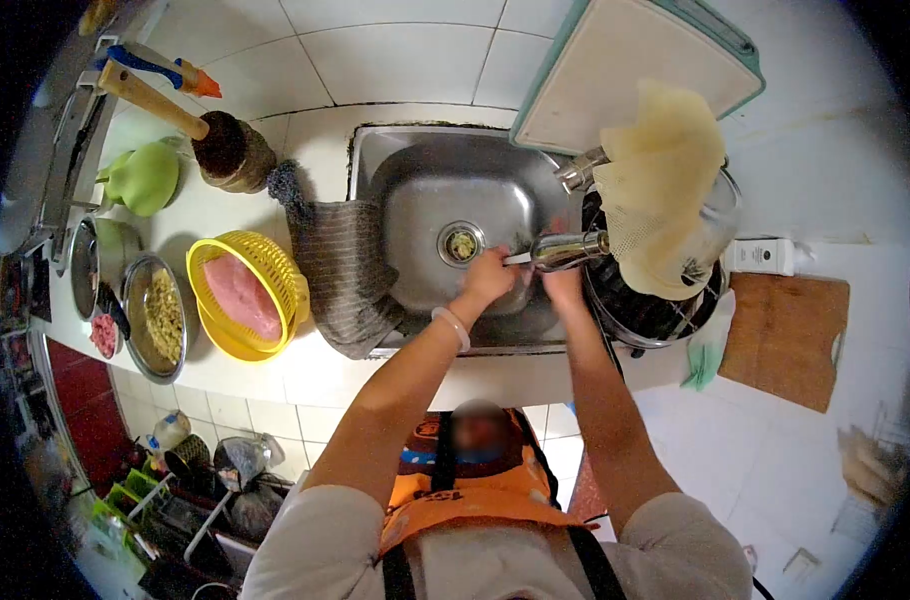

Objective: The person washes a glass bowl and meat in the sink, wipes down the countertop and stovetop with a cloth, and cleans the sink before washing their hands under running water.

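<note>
Both of my hands are over the steel sink [385, 165], close to the faucet [565, 250]. Closed fingers of my left hand [489, 276] grip a slim white utensil [518, 259], whose far end is hidden by the faucet spout; its exact kind does not show. My right hand [563, 285] is beside the spout on the right, partly covered by it, so its fingers are not clear. In the sink drain [462, 243] lie pale greenish food scraps. A bracelet [452, 328] circles my left wrist.
Left of the sink are a dark striped cloth [343, 270], a yellow colander [300, 290] with a pink item inside, and a metal bowl [180, 355] of chopped food. On the right stand a pot [655, 335], a pale perforated sheet [665, 180], a cutting board [645, 60] and a brown board [785, 335].
</note>
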`<control>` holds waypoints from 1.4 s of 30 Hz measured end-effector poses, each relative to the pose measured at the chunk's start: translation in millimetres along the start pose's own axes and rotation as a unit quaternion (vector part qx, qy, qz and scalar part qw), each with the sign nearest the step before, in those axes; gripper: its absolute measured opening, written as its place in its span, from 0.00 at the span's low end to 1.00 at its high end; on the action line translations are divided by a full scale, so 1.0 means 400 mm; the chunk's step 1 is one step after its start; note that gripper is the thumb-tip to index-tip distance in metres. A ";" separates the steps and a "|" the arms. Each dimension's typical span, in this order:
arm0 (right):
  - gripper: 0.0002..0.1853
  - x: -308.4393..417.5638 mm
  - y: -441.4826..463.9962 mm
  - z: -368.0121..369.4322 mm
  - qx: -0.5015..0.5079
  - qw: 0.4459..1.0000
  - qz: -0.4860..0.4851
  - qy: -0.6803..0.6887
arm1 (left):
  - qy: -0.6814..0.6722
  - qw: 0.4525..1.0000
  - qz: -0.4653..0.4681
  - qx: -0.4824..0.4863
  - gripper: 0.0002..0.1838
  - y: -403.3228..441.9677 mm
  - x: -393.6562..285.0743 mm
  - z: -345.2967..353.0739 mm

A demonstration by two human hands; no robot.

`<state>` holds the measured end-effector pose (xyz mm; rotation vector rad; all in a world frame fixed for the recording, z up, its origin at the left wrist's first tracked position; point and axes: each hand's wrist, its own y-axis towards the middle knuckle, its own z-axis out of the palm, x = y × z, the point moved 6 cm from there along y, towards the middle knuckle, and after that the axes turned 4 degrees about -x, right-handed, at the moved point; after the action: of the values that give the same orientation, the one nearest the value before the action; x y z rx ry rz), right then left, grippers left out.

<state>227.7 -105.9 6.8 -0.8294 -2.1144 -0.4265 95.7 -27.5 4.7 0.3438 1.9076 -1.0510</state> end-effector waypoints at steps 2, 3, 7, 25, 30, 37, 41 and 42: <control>0.22 -0.125 -0.063 0.135 0.064 0.969 0.172 0.164 | 0.053 0.999 0.002 -0.004 0.15 0.019 0.008 -0.010; 0.21 -0.157 -0.083 0.183 0.081 0.946 0.229 0.215 | 0.029 0.998 0.055 0.029 0.16 0.044 0.023 -0.010; 0.32 -0.198 -0.066 0.219 0.031 0.879 0.342 0.330 | -0.096 0.984 0.126 -0.085 0.26 0.210 0.146 -0.135; 0.24 -0.120 0.182 0.180 -0.015 0.994 0.008 -0.109 | 0.325 0.869 0.361 0.098 0.38 0.292 0.254 -0.084; 0.16 -0.209 0.086 0.310 0.186 0.918 0.037 -0.347 | 0.470 0.848 0.234 -0.074 0.37 0.347 0.260 -0.138; 0.17 -0.195 -0.066 0.418 0.093 0.962 0.163 -0.198 | 0.471 0.847 0.197 0.149 0.28 0.282 0.390 -0.010; 0.13 -0.256 -0.008 0.503 0.052 0.930 0.265 0.248 | 0.356 0.885 0.184 -0.236 0.18 0.211 0.332 -0.112; 0.13 -0.277 0.002 0.496 0.054 0.930 0.265 0.249 | 0.357 0.885 0.183 -0.236 0.18 0.221 0.360 -0.094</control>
<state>166.9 -42.4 -202.7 -1.0549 -1.3652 -0.1975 47.1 30.7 -151.1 0.8482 2.5237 -0.1701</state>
